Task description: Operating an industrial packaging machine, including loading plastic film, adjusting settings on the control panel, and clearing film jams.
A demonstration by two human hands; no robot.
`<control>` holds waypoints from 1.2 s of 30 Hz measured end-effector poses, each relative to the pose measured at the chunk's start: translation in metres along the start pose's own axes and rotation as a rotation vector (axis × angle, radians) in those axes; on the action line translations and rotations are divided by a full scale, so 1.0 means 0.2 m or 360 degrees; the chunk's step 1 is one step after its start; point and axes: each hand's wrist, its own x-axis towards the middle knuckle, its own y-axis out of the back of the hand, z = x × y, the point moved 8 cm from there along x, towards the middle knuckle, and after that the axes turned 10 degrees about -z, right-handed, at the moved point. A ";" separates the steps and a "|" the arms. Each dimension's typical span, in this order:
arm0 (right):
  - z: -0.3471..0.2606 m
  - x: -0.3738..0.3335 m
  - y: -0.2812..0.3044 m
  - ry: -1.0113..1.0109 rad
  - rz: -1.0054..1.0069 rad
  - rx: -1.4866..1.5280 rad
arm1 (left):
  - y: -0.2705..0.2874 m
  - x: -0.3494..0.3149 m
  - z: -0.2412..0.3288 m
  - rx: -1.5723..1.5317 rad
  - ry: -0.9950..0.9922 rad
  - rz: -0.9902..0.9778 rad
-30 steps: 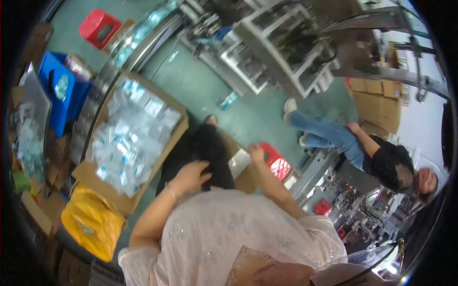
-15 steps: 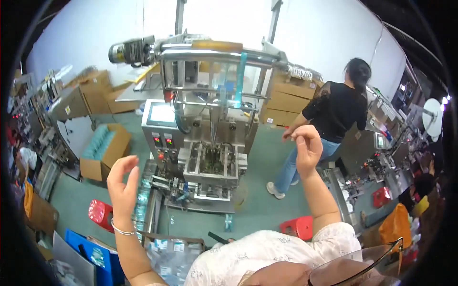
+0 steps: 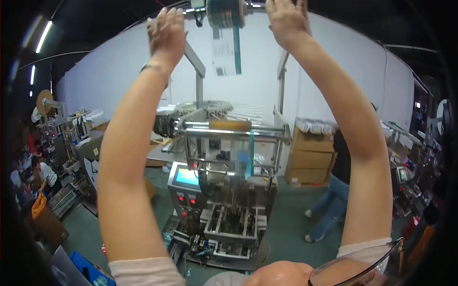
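From my end, the big change is height: half a second ago both hands were in front of the machine (image 3: 236, 221), and now they are up at the top of my view, one on each side of the roll (image 3: 224, 14). I judge that the work has shifted overhead, to the roll. It sits on a shaft (image 3: 258, 5) between the two hands, and its film (image 3: 225, 50) hangs down above the machine, teal strip along the right edge. The left hand (image 3: 168, 35) is near the shaft's left end, the right hand (image 3: 288, 26) near its right end; I cannot tell whether either grip is closed on anything (the right fingertips run out of my view). As for containers, a blue bin (image 3: 93, 269) is cut off at lower left, contents unreadable. Past the right forearm, brown boxes (image 3: 310, 164) are stacked, with pale goods (image 3: 312, 126) along their top edge. At far left, an orange bag (image 3: 39, 206) is by the upper edge of a carton (image 3: 50, 229), whose inside is hidden. The open box of pouches seen a second ago is out of view.
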 end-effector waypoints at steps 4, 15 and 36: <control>-0.05 0.22 -0.25 0.0179 -0.1135 0.0367 | -0.30 0.21 -0.01 0.0588 0.0107 -0.0917; 0.21 -0.32 0.50 0.0017 -0.0340 0.1512 | 0.61 0.00 0.09 -0.0890 -0.0437 0.0168; -0.46 -2.40 2.16 -0.2581 -0.3248 0.3220 | 1.52 -1.83 0.86 -0.2334 0.1105 -0.2854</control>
